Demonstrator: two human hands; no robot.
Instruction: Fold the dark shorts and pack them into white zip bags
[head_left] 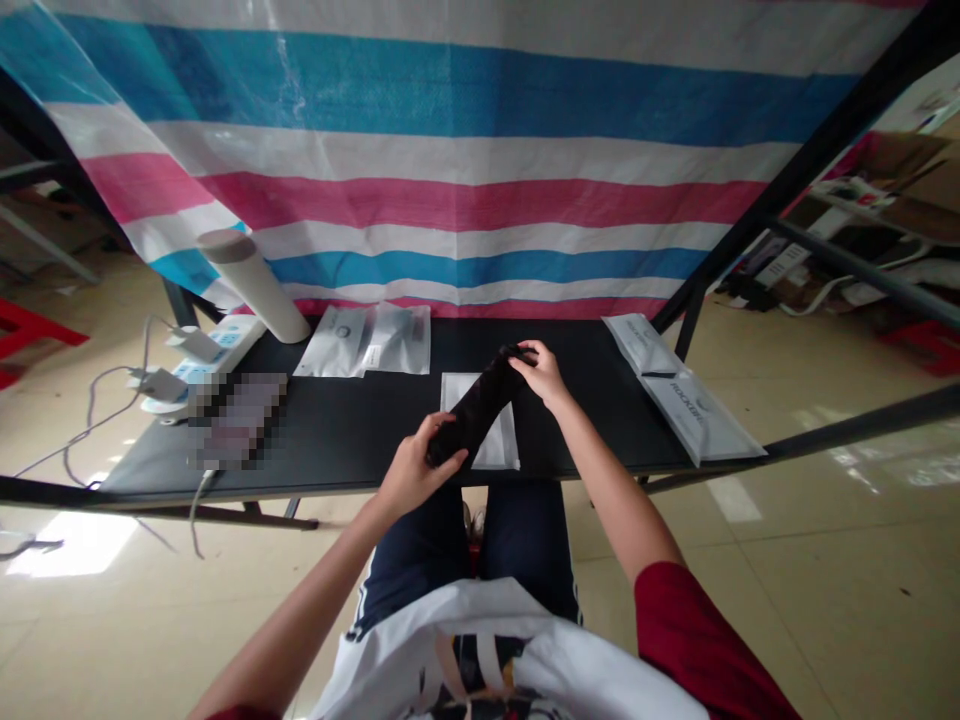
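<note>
A long dark piece of fabric (484,405), soft-looking and perhaps folded, is held slantwise between my two hands above the table. My left hand (424,460) grips its lower near end, thumb on one side and fingers on the other. At the upper far end, the thumb and fingers of my right hand (541,372) pinch the cloth. Beneath it lies a flat whitish plastic pouch (497,445), partly covered by the fabric. The exact kind of garment or cloth cannot be made out.
Printed pouches (705,415) lie at the table's right end, and further pouches (334,340) at the back left. A white bottle (259,285), a power strip (214,365) with plugged chargers and a blurred-out phone-like device (244,415) stand left. A striped sheet (480,160) hangs behind.
</note>
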